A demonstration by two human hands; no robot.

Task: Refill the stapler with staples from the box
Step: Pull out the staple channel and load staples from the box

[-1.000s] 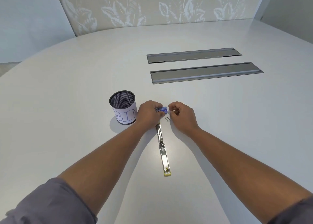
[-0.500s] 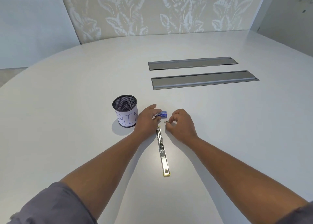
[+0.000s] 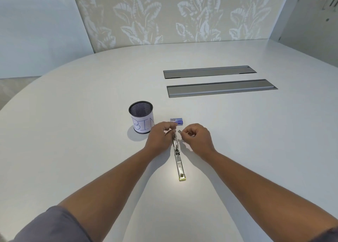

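Released, the staple box (image 3: pixel 176 122) lies beside the "BIN" cup (image 3: pixel 141 117); right hand (image 3: pixel 198 138) pinches staples (image 3: pixel 179 131), left hand (image 3: pixel 161 138) on stapler (image 3: pixel 178 157).

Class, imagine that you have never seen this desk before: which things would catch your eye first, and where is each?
Both hands meet mid-table: the right hand pinches a strip of staples, while the left hand rests on the far end of the stapler, which lies opened flat. Just beyond them lies the small blue staple box, with a black mesh cup labelled BIN to its left.
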